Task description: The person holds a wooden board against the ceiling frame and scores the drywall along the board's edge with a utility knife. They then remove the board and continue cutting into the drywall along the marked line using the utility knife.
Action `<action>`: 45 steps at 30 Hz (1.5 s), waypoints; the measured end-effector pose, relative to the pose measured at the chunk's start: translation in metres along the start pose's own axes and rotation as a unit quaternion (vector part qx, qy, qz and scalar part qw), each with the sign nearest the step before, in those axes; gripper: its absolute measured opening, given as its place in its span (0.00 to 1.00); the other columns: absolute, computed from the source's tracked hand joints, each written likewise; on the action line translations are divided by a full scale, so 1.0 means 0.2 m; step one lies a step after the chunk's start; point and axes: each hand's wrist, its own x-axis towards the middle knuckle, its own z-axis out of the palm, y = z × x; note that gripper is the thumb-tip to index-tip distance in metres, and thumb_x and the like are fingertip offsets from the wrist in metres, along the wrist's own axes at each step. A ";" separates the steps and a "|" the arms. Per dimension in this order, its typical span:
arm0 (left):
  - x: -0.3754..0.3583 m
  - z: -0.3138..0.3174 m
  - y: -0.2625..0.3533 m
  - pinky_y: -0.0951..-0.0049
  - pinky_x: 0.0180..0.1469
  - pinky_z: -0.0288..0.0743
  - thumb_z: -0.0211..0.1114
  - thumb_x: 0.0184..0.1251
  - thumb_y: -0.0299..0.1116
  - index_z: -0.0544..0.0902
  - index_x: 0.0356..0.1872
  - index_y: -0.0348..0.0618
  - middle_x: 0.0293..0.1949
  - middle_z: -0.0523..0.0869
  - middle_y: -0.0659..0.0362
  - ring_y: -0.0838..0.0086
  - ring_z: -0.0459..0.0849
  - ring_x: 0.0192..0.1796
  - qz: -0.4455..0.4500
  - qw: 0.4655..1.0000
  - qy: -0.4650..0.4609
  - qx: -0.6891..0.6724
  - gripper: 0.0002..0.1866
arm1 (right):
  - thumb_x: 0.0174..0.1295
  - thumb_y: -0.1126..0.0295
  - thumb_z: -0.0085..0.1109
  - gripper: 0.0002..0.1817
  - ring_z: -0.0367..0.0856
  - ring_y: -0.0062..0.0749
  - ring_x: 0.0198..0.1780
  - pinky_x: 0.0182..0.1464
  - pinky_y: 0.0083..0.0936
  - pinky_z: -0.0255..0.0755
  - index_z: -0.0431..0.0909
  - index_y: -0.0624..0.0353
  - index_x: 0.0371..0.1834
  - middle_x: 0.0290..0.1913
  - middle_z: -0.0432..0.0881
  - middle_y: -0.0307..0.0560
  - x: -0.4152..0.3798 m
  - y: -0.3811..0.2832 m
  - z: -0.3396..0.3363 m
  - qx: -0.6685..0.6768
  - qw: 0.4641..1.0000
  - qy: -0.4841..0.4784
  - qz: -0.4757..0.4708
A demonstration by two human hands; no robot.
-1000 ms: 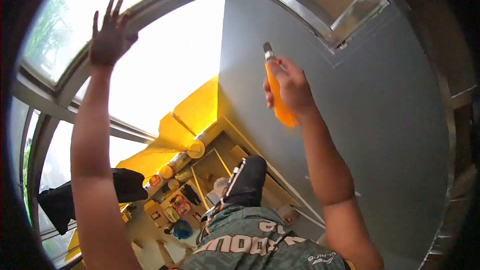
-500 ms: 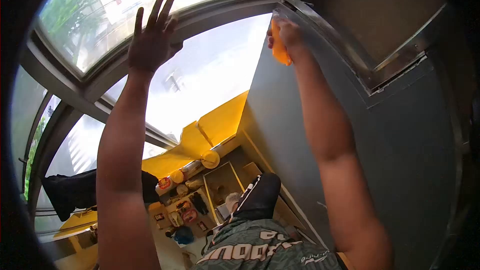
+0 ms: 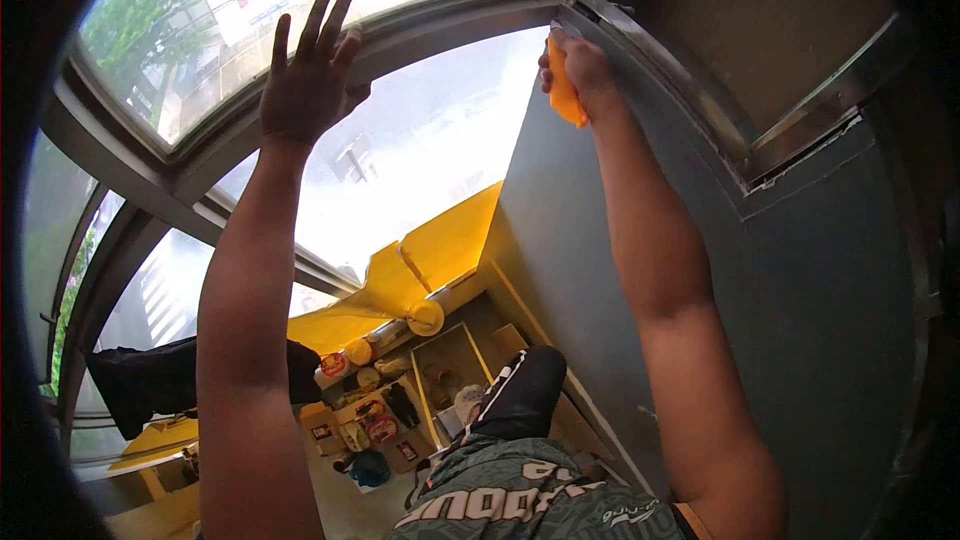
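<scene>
My right hand (image 3: 585,75) is wrapped round an orange tool (image 3: 566,98), near the upper right corner of the window frame (image 3: 470,18), where it meets the grey wall. The tool's tip is too small to make out. Fingers apart, my left hand (image 3: 308,80) is raised against the frame's horizontal bar, left of the bright window pane (image 3: 420,130). Nothing shows in it. Whether its palm touches the bar cannot be told.
Below are a yellow ledge (image 3: 455,235), round yellow lids (image 3: 425,317), boxes and small items on the floor. A black cloth (image 3: 145,385) hangs at the left. A metal-edged panel (image 3: 750,40) stands out at the upper right.
The view has shifted slightly. My right hand and the orange tool stay by the frame corner, with the tool tilted a little differently. My left hand stays spread at the bar.
</scene>
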 end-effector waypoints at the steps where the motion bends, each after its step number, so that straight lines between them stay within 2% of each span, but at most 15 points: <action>1: 0.00 0.01 0.00 0.46 0.84 0.48 0.75 0.54 0.63 0.79 0.63 0.59 0.84 0.58 0.62 0.66 0.55 0.85 0.002 1.000 0.014 -0.001 0.37 | 0.80 0.58 0.51 0.14 0.78 0.28 0.24 0.27 0.29 0.78 0.71 0.59 0.47 0.30 0.78 0.46 -0.01 -0.01 0.00 0.003 1.000 0.013 0.002; 6: 0.00 0.02 -0.01 0.45 0.84 0.44 0.75 0.53 0.66 0.80 0.59 0.61 0.84 0.57 0.63 0.66 0.51 0.85 0.009 1.000 0.015 -0.002 0.36 | 0.79 0.58 0.52 0.15 0.79 0.29 0.24 0.28 0.29 0.80 0.71 0.61 0.49 0.31 0.79 0.47 -0.05 -0.01 0.04 0.033 0.999 0.043 0.001; 9: 0.00 0.03 0.00 0.45 0.84 0.44 0.74 0.53 0.66 0.81 0.60 0.61 0.84 0.57 0.63 0.67 0.51 0.85 -0.003 1.000 0.019 0.012 0.36 | 0.79 0.58 0.53 0.15 0.79 0.29 0.25 0.28 0.30 0.80 0.72 0.60 0.50 0.32 0.79 0.47 -0.10 -0.02 0.05 0.000 0.997 0.071 -0.002; 11: -0.01 0.01 -0.01 0.43 0.82 0.51 0.73 0.57 0.62 0.80 0.61 0.58 0.83 0.59 0.62 0.66 0.55 0.85 0.011 0.999 0.037 -0.016 0.34 | 0.78 0.58 0.54 0.14 0.80 0.30 0.25 0.28 0.30 0.80 0.72 0.58 0.50 0.32 0.80 0.47 -0.15 -0.03 0.03 -0.015 0.995 0.093 0.012; 18: 0.01 0.01 0.01 0.45 0.83 0.50 0.74 0.57 0.60 0.80 0.62 0.57 0.83 0.59 0.62 0.66 0.55 0.85 0.003 0.999 0.036 -0.027 0.34 | 0.78 0.58 0.54 0.14 0.80 0.29 0.25 0.27 0.30 0.80 0.73 0.58 0.47 0.31 0.80 0.46 -0.36 -0.07 -0.11 -0.055 0.993 0.108 0.008; 20: 0.01 0.00 0.01 0.46 0.83 0.50 0.73 0.57 0.60 0.80 0.62 0.57 0.84 0.59 0.63 0.67 0.55 0.85 -0.003 1.000 0.014 0.003 0.33 | 0.80 0.54 0.50 0.18 0.83 0.29 0.27 0.29 0.32 0.84 0.75 0.60 0.51 0.32 0.82 0.47 -0.38 -0.05 -0.16 -0.091 0.991 0.094 0.000; 24: 0.01 -0.01 0.01 0.47 0.83 0.49 0.73 0.57 0.60 0.81 0.62 0.57 0.84 0.59 0.64 0.69 0.55 0.85 0.000 0.999 0.031 -0.022 0.33 | 0.80 0.54 0.49 0.18 0.83 0.29 0.27 0.29 0.31 0.83 0.75 0.60 0.50 0.32 0.82 0.46 -0.47 -0.04 -0.21 -0.081 0.992 0.099 0.004; 27: 0.01 -0.02 0.02 0.48 0.83 0.49 0.71 0.59 0.60 0.80 0.65 0.57 0.84 0.58 0.64 0.70 0.55 0.85 -0.005 1.000 -0.001 -0.012 0.34 | 0.80 0.55 0.49 0.17 0.83 0.28 0.26 0.28 0.30 0.83 0.75 0.59 0.48 0.32 0.81 0.45 -0.57 -0.07 -0.25 -0.088 0.990 0.113 0.006; 28: 0.01 -0.02 0.02 0.48 0.83 0.49 0.71 0.60 0.60 0.79 0.66 0.57 0.84 0.58 0.64 0.70 0.55 0.85 -0.011 1.000 -0.016 0.003 0.35 | 0.79 0.56 0.52 0.15 0.81 0.27 0.25 0.27 0.30 0.81 0.74 0.58 0.47 0.31 0.81 0.45 -0.61 -0.08 -0.26 -0.079 0.990 0.117 0.008; 32: 0.01 -0.02 0.03 0.47 0.83 0.50 0.72 0.59 0.59 0.78 0.66 0.57 0.84 0.58 0.64 0.69 0.54 0.85 -0.006 1.000 0.003 -0.004 0.35 | 0.78 0.57 0.55 0.14 0.78 0.26 0.23 0.25 0.28 0.77 0.73 0.57 0.45 0.30 0.80 0.44 -0.70 -0.10 -0.34 -0.037 0.994 0.105 0.021; 33: 0.03 -0.08 0.04 0.46 0.83 0.50 0.72 0.60 0.60 0.77 0.67 0.57 0.84 0.58 0.64 0.69 0.54 0.85 -0.014 0.999 -0.049 0.002 0.36 | 0.78 0.57 0.55 0.14 0.78 0.26 0.23 0.25 0.28 0.77 0.73 0.57 0.45 0.30 0.80 0.44 -0.72 -0.09 -0.37 -0.037 0.993 0.108 0.021; 36: 0.04 -0.10 0.06 0.46 0.82 0.51 0.72 0.60 0.61 0.77 0.68 0.58 0.84 0.57 0.63 0.68 0.54 0.85 -0.020 0.996 -0.078 0.040 0.37 | 0.78 0.54 0.54 0.16 0.80 0.28 0.23 0.24 0.30 0.79 0.73 0.58 0.44 0.29 0.80 0.45 -0.78 -0.09 -0.44 -0.035 0.995 0.092 0.013; 37: 0.03 -0.05 0.03 0.47 0.82 0.52 0.70 0.61 0.60 0.80 0.63 0.59 0.85 0.56 0.66 0.70 0.54 0.85 0.005 0.999 0.036 -0.010 0.31 | 0.78 0.54 0.54 0.16 0.80 0.28 0.23 0.24 0.30 0.79 0.73 0.58 0.43 0.28 0.79 0.45 -0.80 -0.10 -0.45 -0.041 0.994 0.096 0.017; 41: 0.01 -0.01 0.02 0.48 0.83 0.48 0.71 0.59 0.64 0.81 0.64 0.60 0.84 0.57 0.66 0.71 0.54 0.85 0.002 1.000 0.004 0.005 0.34 | 0.77 0.55 0.55 0.15 0.79 0.27 0.22 0.23 0.29 0.78 0.73 0.56 0.43 0.28 0.79 0.44 -0.88 -0.11 -0.50 -0.043 0.993 0.104 0.022; 45: 0.02 -0.04 0.04 0.49 0.82 0.49 0.72 0.59 0.63 0.79 0.66 0.61 0.84 0.58 0.66 0.71 0.55 0.85 -0.005 1.000 -0.012 0.020 0.36 | 0.76 0.58 0.57 0.13 0.76 0.25 0.21 0.22 0.27 0.74 0.73 0.57 0.46 0.27 0.78 0.44 -1.01 -0.13 -0.56 -0.017 0.994 0.105 0.030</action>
